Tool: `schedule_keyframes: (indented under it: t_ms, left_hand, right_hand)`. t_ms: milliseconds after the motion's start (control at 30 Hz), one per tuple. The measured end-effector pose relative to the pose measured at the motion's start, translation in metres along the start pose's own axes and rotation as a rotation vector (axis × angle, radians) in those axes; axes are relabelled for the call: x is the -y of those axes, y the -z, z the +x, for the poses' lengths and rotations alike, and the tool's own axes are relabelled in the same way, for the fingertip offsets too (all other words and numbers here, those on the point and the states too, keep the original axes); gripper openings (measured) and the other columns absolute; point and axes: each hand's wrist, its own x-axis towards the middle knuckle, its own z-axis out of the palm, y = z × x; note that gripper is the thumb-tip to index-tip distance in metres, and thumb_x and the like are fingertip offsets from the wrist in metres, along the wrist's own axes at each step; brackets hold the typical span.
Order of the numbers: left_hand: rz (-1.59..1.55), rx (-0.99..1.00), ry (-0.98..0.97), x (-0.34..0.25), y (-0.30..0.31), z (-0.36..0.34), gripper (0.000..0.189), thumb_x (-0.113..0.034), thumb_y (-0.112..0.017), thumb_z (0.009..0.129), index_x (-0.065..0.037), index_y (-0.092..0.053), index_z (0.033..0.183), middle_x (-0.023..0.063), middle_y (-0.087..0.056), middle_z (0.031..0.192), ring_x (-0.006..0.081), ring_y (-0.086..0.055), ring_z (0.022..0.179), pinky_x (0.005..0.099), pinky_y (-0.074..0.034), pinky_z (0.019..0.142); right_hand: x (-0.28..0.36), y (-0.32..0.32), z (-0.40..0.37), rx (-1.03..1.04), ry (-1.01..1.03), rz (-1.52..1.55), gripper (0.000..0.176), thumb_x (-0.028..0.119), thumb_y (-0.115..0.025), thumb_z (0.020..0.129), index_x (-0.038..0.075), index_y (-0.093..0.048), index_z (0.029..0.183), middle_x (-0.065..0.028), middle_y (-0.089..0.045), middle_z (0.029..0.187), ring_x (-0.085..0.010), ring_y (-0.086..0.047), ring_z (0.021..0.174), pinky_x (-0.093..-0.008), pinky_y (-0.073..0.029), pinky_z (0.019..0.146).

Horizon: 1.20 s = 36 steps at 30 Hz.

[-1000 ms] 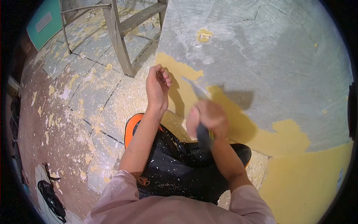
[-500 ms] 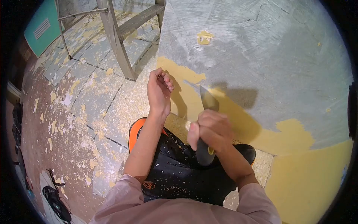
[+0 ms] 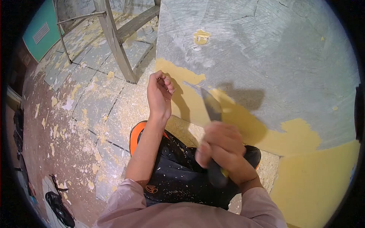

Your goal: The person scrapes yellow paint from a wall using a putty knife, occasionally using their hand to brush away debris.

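In my right hand (image 3: 222, 146) is a scraper (image 3: 211, 104) with a flat metal blade and a dark handle that shows below my fist. The blade points away from me, its tip at the ragged edge of the yellow paint (image 3: 243, 117) low on the wall. Motion blurs the hand and handle. My left hand (image 3: 160, 93) hovers near the wall's left corner, fingers loosely curled and nothing visible in it. Above the paint edge the wall (image 3: 243, 57) is bare grey, with a small yellow patch (image 3: 201, 37) left on it.
A wooden ladder (image 3: 119, 47) stands on the tiled floor at upper left. Paint flakes (image 3: 68, 104) litter the floor. My dark trousers (image 3: 182, 171) are dusted with chips. A black cable (image 3: 59, 209) lies at lower left, and a teal panel (image 3: 40, 32) stands at far left.
My right hand and the scraper have shifted slightly back toward me and to the right. My left hand has barely moved; the view has shifted a little.
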Motion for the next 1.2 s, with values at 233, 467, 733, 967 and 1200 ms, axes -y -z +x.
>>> schedule_keyframes:
  t_ms: [233, 467, 733, 967, 1200]
  left_hand:
    - [-0.007, 0.008, -0.015, 0.0, 0.0, 0.001, 0.021, -0.028, -0.045, 0.088, -0.012, -0.04, 0.076, -0.0011, -0.037, 0.064, 0.0111, -0.037, 0.056, 0.0243, -0.032, 0.055]
    - [-0.006, -0.011, -0.022, -0.004, -0.001, 0.001, 0.02, -0.028, -0.045, 0.088, -0.012, -0.039, 0.077, -0.001, -0.037, 0.065, 0.0111, -0.037, 0.057, 0.025, -0.032, 0.055]
    - [0.008, -0.042, 0.008, -0.002, -0.004, -0.003, 0.02, -0.027, -0.045, 0.088, -0.011, -0.04, 0.077, -0.0013, -0.037, 0.065, 0.0108, -0.037, 0.057, 0.0245, -0.032, 0.054]
    - [-0.008, -0.041, 0.008, -0.004, -0.001, 0.001, 0.02, -0.028, -0.045, 0.088, -0.011, -0.04, 0.077, -0.0011, -0.037, 0.064, 0.0107, -0.036, 0.056, 0.0238, -0.033, 0.054]
    - [-0.014, -0.034, 0.029, -0.004, -0.001, 0.002, 0.02, -0.027, -0.046, 0.088, -0.011, -0.04, 0.078, -0.0009, -0.037, 0.064, 0.0111, -0.037, 0.056, 0.0245, -0.033, 0.055]
  right_hand:
    - [0.002, -0.004, 0.002, -0.079, -0.012, 0.016, 0.028, -0.005, -0.064, 0.065, 0.006, -0.039, 0.058, -0.0036, -0.041, 0.053, -0.0161, -0.045, 0.043, -0.0283, -0.036, 0.037]
    - [0.008, 0.013, 0.013, 0.515, -0.298, -0.311, 0.023, 0.004, -0.068, 0.063, 0.007, -0.046, 0.057, -0.0028, -0.042, 0.053, -0.02, -0.044, 0.043, -0.0316, -0.034, 0.037]
    - [-0.011, -0.005, -0.004, 0.225, -0.075, -0.253, 0.025, -0.009, -0.062, 0.065, 0.006, -0.042, 0.063, -0.0029, -0.045, 0.056, -0.0186, -0.046, 0.045, -0.029, -0.041, 0.04]
    - [-0.006, -0.016, -0.001, -0.28, 0.018, 0.029, 0.028, -0.004, -0.065, 0.067, 0.005, -0.039, 0.065, -0.003, -0.043, 0.051, -0.0184, -0.045, 0.04, -0.0277, -0.039, 0.038]
    - [-0.015, -0.001, -0.008, 0.094, 0.019, -0.242, 0.025, 0.004, -0.067, 0.065, 0.011, -0.043, 0.062, -0.0016, -0.038, 0.054, -0.0197, -0.042, 0.043, -0.034, -0.031, 0.036]
